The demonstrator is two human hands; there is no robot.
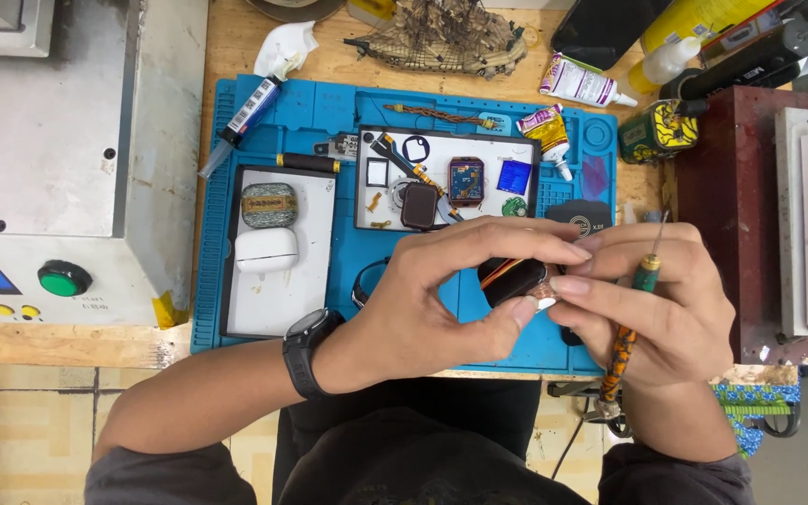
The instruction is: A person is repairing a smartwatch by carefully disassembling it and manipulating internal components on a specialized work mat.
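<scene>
Both hands meet over the front edge of the blue mat (329, 112), closed together on one small thing. The left hand (432, 299) pinches a dark watch body (513, 278) between thumb and fingers, an orange strip showing along its rim. The right hand (656, 299) presses against it from the other side, fingertips touching the left ones, and at the same time grips a thin screwdriver (630, 327) with a green collar and a patterned orange handle, its tip pointing up and away. A black wristwatch (309, 351) sits on the left wrist.

Just behind the hands, on the mat, lies a white tray (441, 145) with small parts: a dark square case, a brown-and-blue circuit piece, a blue square chip, tweezers. To the left is a second white tray (278, 299) holding a white case (266, 249) and a speckled greenish block (269, 204). A glue tube (240, 122) lies slanted at the mat's far left corner, and another tube (584, 82) rests beyond the mat on the wooden bench. Far left stands a grey machine (39, 140) with a green button (64, 279).
</scene>
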